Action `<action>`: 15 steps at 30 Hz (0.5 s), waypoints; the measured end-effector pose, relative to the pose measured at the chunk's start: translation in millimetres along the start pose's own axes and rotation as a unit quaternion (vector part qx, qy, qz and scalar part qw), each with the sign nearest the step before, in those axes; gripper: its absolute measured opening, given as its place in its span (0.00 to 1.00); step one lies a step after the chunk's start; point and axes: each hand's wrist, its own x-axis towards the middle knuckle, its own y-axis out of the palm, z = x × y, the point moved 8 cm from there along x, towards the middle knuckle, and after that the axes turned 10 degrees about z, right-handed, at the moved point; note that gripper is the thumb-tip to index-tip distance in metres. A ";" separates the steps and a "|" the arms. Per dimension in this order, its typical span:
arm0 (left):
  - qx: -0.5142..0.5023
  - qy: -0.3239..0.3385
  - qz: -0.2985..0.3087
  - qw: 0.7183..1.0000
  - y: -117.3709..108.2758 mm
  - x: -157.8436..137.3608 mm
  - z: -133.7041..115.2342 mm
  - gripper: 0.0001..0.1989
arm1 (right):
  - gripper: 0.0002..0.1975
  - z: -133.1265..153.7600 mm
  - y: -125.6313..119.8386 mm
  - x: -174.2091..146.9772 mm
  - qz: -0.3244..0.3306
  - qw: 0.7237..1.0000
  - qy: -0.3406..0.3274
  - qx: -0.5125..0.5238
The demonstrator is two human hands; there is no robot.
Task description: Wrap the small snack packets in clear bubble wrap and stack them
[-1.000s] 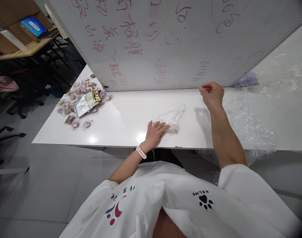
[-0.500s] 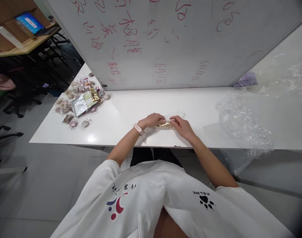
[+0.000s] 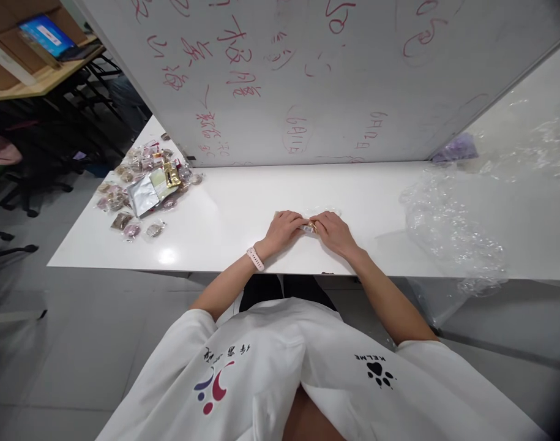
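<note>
Both hands meet over the white table, close to its front edge. Between them is a small gold packet with a pale printed patch, mostly covered by my fingers. My left hand, with a pale pink band at the wrist, is closed on the packet's left side. On the other side my right hand grips it with bent fingers and thumb. Clear plastic film shows just behind the hands, partly hidden by them.
At the left end lie several small wrapped packets, with a silver pouch and another gold packet. A whiteboard with red writing stands along the back. Clear bubble wrap spreads on the right and hangs over the front edge.
My hands have drawn closer together over the gold packet, covering more of it. A pale printed patch now shows on it. The view has shifted slightly.
</note>
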 end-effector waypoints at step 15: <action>-0.060 -0.199 -0.007 0.978 1.4 86.8 67.5 0.20 | 0.26 -10.5 5.1 30.4 0.058 0.989 -0.004 -0.134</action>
